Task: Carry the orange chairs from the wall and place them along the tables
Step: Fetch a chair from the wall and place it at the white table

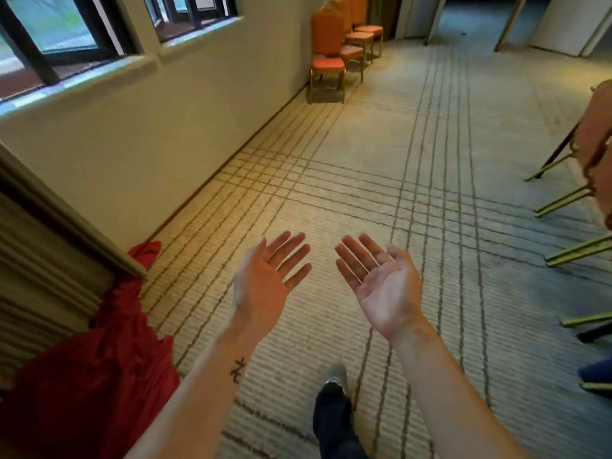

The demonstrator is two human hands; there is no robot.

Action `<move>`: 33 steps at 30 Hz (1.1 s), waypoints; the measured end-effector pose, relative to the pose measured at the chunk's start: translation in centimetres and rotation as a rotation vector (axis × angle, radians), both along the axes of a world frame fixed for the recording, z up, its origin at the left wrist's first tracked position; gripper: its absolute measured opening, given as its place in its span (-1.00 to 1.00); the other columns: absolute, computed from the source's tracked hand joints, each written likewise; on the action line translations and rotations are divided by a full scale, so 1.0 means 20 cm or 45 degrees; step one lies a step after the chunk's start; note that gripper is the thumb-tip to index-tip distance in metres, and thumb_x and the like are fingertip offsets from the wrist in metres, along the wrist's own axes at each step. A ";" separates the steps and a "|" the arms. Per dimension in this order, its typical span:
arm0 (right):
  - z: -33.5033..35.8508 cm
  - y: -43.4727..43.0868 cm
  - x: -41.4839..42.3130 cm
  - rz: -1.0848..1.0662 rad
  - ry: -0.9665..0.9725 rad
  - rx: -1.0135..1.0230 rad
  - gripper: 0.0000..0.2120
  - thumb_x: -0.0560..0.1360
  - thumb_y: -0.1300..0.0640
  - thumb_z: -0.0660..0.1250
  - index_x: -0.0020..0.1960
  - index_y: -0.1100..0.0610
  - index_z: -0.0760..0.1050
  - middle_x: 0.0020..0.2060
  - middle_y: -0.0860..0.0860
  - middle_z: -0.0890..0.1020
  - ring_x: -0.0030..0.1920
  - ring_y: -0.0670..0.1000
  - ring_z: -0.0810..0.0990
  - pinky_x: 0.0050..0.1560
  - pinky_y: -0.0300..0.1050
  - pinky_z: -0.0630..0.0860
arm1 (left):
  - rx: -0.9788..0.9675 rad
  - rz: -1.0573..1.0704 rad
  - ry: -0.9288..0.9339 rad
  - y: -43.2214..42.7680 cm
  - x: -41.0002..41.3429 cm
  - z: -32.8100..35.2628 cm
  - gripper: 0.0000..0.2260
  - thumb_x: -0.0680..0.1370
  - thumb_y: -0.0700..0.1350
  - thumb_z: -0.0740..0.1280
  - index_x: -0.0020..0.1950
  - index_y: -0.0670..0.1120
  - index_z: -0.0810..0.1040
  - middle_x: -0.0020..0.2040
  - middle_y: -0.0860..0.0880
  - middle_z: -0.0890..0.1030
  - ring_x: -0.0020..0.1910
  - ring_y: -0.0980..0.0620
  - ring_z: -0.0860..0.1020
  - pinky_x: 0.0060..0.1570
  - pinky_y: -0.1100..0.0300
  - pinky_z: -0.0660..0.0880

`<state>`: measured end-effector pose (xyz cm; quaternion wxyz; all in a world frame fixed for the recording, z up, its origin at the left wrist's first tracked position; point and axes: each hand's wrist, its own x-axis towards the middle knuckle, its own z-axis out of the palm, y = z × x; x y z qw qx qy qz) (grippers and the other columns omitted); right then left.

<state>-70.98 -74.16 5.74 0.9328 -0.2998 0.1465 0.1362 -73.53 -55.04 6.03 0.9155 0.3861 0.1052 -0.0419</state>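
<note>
Several orange chairs (329, 49) with gold legs stand in a row against the far wall, well ahead of me. My left hand (268, 279) and my right hand (381, 283) are both held out in front, palms up, fingers straight, holding nothing. More chairs (592, 144) with gold legs show at the right edge, partly cut off. No table top is visible.
Patterned carpet (364, 160) stretches between me and the wall chairs. A red cloth (106, 359) lies bunched at the lower left beside a draped beige skirt (39, 276). Windows (66, 38) line the left wall. My shoe (334, 382) is stepping forward.
</note>
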 end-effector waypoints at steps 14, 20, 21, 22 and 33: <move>0.01 0.31 2.08 0.060 -0.028 -0.017 -0.60 0.63 -0.01 0.12 0.35 0.21 0.43 0.26 0.23 0.62 0.28 0.22 0.60 0.40 0.13 0.43 | -0.057 0.036 0.052 0.30 2.02 0.03 -0.53 0.68 0.10 0.14 0.46 -0.18 0.44 0.35 -0.18 0.59 0.36 -0.19 0.55 0.45 -0.22 0.34; -0.11 0.57 3.00 0.049 0.001 -0.053 -0.63 0.63 0.01 0.12 0.32 0.20 0.42 0.30 0.26 0.58 0.25 0.22 0.60 0.41 0.14 0.41 | -0.111 0.039 0.054 0.57 2.98 -0.08 -0.54 0.68 0.08 0.15 0.47 -0.19 0.42 0.35 -0.19 0.59 0.35 -0.21 0.55 0.42 -0.22 0.38; -0.12 0.62 3.15 0.044 -0.004 -0.055 -0.64 0.63 0.01 0.12 0.31 0.20 0.42 0.32 0.26 0.56 0.26 0.23 0.60 0.41 0.14 0.40 | -0.113 0.030 0.047 0.62 3.13 -0.10 -0.54 0.69 0.08 0.14 0.47 -0.18 0.42 0.34 -0.19 0.59 0.35 -0.21 0.55 0.41 -0.21 0.39; -0.12 0.68 3.30 0.041 -0.003 -0.055 -0.64 0.63 0.01 0.13 0.31 0.20 0.42 0.33 0.27 0.55 0.28 0.24 0.59 0.40 0.14 0.41 | -0.123 0.036 0.053 0.68 3.29 -0.11 -0.54 0.69 0.08 0.13 0.47 -0.18 0.42 0.34 -0.19 0.60 0.34 -0.20 0.56 0.40 -0.20 0.40; 0.09 0.98 4.77 -0.150 -0.046 0.002 -0.62 0.63 0.03 0.14 0.34 0.22 0.42 0.28 0.28 0.59 0.29 0.25 0.58 0.31 0.13 0.48 | -0.124 -0.180 -0.010 1.00 4.92 0.11 -0.55 0.69 0.07 0.12 0.46 -0.18 0.42 0.34 -0.19 0.60 0.34 -0.19 0.56 0.42 -0.21 0.37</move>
